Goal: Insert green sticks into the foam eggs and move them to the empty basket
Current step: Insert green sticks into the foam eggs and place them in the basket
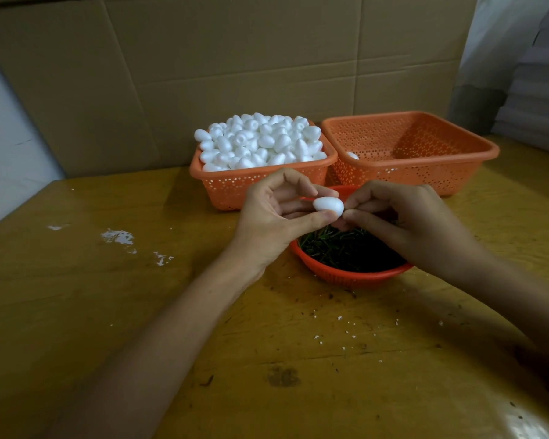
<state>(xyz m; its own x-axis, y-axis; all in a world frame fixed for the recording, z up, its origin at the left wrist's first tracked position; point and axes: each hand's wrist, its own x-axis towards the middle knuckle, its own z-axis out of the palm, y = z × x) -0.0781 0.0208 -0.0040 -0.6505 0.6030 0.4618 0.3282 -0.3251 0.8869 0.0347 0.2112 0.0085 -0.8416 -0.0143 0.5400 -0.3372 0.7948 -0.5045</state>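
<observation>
left hand [276, 217]: pinches foam egg [328, 206] | right hand [406, 223]: pinching at egg's end | over green sticks [346, 248]

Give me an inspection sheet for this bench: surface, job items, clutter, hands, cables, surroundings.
Surface: yellow-brown wooden table, stained.
Job's things: orange perforated plastic basket heaped with white foam eggs; second orange perforated basket to its right, one egg showing inside; round red plastic basket of green sticks in front.
Clutter: white flecks and dark bits on the table.
Grippers: left hand holds one foam egg; right hand pinches at its right end, any stick hidden.
Cables: nothing seen.
Surroundings: brown cardboard sheets behind the baskets.
</observation>
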